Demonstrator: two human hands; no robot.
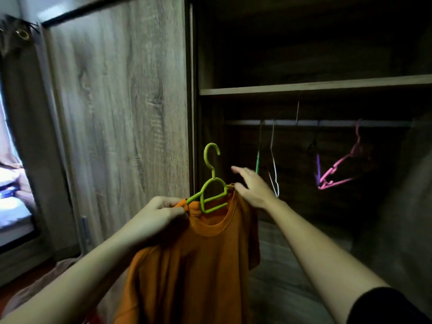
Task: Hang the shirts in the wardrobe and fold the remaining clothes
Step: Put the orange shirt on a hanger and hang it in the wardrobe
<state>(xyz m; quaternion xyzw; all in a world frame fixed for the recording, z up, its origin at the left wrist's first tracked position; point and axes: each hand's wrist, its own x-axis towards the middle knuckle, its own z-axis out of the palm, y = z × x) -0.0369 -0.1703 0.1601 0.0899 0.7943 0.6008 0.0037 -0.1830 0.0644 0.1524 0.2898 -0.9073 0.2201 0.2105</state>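
One orange shirt [198,265] is up in front of the open wardrobe [192,90], not yet inside it; it hangs on one green hanger [211,183], whose hook stands free in the air, well short of the rail [332,123]. Both hands are on it. The left hand [161,211] is curled tight, gripping the shirt's shoulder cloth where the hanger's arm runs into it; the right hand [253,188] lies on the other shoulder with its fingers stretched out straight and gripping nothing, the thumb just beside the hanger's end. The shirt's body falls loose below the neckline, between the two forearms; one black sleeve [385,307] shows on the right arm.

Inside the wardrobe there is one shelf [304,87] and, under it, the one rail. On that rail I count four bare hangers: a thin green hanger [257,160] and a white wire hanger [273,157] close together behind the right hand; further right a purple hanger [318,167] and a pink hanger [339,167], tilted and touching one another; a dark shape just above the purple one may be a fifth, but it is too dim to tell. One wood-grain door [117,113] stands to the left; beyond it, one curtain [18,90].
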